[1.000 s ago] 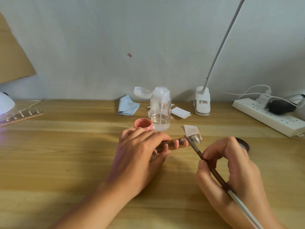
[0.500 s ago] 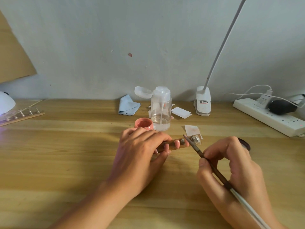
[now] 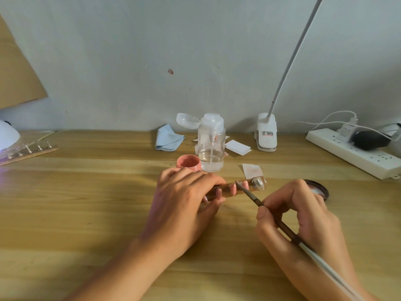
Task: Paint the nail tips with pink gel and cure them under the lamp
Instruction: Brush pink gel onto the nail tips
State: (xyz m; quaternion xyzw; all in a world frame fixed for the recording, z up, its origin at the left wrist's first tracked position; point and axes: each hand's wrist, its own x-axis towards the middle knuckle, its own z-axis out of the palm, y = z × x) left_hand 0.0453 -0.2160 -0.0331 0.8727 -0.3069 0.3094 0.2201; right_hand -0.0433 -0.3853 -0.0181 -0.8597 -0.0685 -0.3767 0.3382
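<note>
Left hand [image 3: 184, 205]: fingers curled over wooden holder stick [image 3: 227, 190], gripping it against table [image 3: 86, 213].
Pink nail tips [image 3: 232, 189]: on stick, just beyond left fingertips.
Right hand [image 3: 303, 218]: thumb and fingers pinch brush [image 3: 280, 224]; bristle end touches pink tip.
Open pink gel jar [image 3: 188, 162]: just behind left fingers, beside pump bottle [image 3: 211, 144].
Dark lid [image 3: 319, 189]: behind right knuckles, partly hidden.
White lamp [image 3: 7, 135]: well left of left hand.

The nail-tip stick [image 3: 226, 190] is laid at the middle of the desk [image 3: 86, 203], with the gel pot [image 3: 188, 162] and pump bottle [image 3: 211, 148] just behind it. A cloth [image 3: 168, 139] and clip lamp [image 3: 266, 135] are set along the rear edge, a power strip [image 3: 347, 151] at the right edge, and a curing lamp [image 3: 7, 136] at the left.
</note>
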